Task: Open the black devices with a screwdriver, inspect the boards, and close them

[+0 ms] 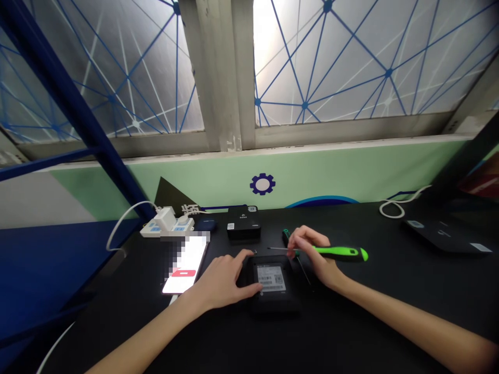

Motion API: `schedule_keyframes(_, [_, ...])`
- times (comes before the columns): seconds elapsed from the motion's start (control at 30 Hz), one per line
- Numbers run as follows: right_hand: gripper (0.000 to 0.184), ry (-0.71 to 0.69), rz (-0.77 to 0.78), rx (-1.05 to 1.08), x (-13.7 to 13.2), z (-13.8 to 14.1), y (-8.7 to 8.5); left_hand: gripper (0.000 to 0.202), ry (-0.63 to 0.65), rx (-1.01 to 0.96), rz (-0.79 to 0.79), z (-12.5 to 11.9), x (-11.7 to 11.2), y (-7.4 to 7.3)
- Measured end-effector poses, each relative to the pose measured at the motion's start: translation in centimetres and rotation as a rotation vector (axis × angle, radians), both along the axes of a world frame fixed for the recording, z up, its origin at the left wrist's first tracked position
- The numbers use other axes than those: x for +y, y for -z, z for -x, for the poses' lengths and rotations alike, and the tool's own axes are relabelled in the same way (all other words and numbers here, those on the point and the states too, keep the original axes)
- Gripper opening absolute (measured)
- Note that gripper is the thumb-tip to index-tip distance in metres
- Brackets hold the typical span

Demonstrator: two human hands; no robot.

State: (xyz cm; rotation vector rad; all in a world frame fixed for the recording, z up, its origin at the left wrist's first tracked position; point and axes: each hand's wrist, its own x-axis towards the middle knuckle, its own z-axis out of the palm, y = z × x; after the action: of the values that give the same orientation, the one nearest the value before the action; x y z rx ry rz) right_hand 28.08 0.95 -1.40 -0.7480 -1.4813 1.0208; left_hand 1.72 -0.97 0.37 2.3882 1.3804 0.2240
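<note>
A black flat box [273,301] with a white printed label [272,279] lies on the black table. My left hand [224,278] rests at its left side with fingers spread, the thumb on the box near the label and the index fingertip by its far left corner. A tiny metallic piece [255,252] shows beside that fingertip. In my right hand [314,254] is a green and black screwdriver [339,253], held level with its shaft pointing left above the box's far edge. A second screwdriver with a dark green handle [286,236] lies partly hidden behind that hand.
A lit phone [189,265] lies to the left, near a white power strip [150,228] with a plugged-in charger. Another black box [244,223] stands at the back, and a flat black device [446,236] lies at right. A white cable [392,209] curls by the wall.
</note>
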Motion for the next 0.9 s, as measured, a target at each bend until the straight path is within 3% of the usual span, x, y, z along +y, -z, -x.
schedule_keyframes(0.13, [0.031,0.106,0.028,0.12,1.0,-0.6,-0.2,0.069,0.008,-0.037,0.044,0.3,0.1,-0.2])
schedule_keyframes(0.33, [0.032,0.13,0.116,0.281,1.6,-1.1,-1.5,0.065,0.138,-0.051,0.127,1.2,0.5,-0.5])
schedule_keyframes(0.5, [0.027,0.054,0.273,0.248,1.9,-1.3,-2.3,0.048,-0.006,-0.119,0.087,1.1,0.7,-0.1])
schedule_keyframes(0.63, [0.029,0.047,0.334,0.061,2.8,-1.9,-1.8,0.039,-0.022,-0.072,-0.013,0.9,0.5,0.1])
schedule_keyframes(0.83, [0.026,0.159,0.215,-0.518,4.1,-3.6,-1.3,0.037,0.103,-0.051,-0.065,1.0,0.4,-0.4])
schedule_keyframes(0.9, [0.042,0.166,0.196,-0.61,4.2,-4.1,-1.3,0.035,0.107,-0.073,-0.074,0.9,0.4,-0.3])
